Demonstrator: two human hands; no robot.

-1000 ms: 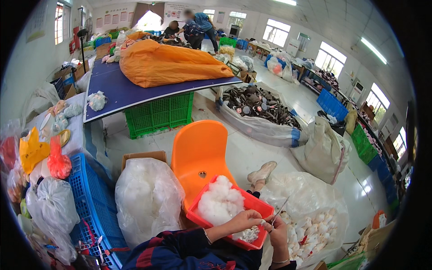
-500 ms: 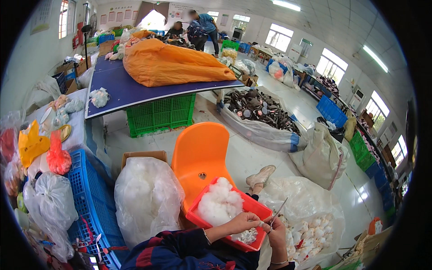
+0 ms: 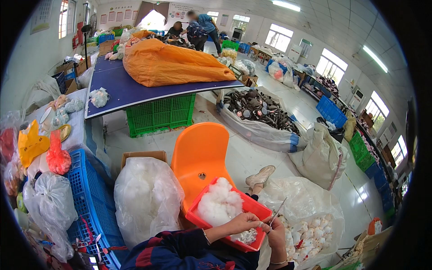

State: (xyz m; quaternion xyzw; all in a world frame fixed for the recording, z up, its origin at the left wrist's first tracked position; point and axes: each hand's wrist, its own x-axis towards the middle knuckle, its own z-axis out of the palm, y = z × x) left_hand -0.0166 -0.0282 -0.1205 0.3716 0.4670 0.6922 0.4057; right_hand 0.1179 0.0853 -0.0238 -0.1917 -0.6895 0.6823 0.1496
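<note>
My left hand [image 3: 244, 222] and my right hand [image 3: 275, 231] meet over the near edge of a red plastic tray [image 3: 255, 208]. The tray sits on the seat of an orange chair [image 3: 200, 153] and holds a heap of white stuffing [image 3: 219, 203]. My left hand pinches a small white plush piece [image 3: 247, 236] that hangs over the tray's edge. A thin metal stick [image 3: 277, 210] is gripped in my right hand and points up and to the right. My shoe [image 3: 261, 175] rests on the floor beyond the tray.
A clear bag of white stuffing [image 3: 146, 198] stands to the left, beside a blue crate [image 3: 87, 198]. A clear bag of small white plush pieces [image 3: 306, 225] lies to the right. Beyond are a blue table [image 3: 121, 90] with an orange sack [image 3: 173, 65], a green crate [image 3: 159, 114], and two people [image 3: 198, 29].
The view has shifted slightly while both hands stay together at the tray's edge. The metal stick's tip has moved a little. The people at the back have shifted.
</note>
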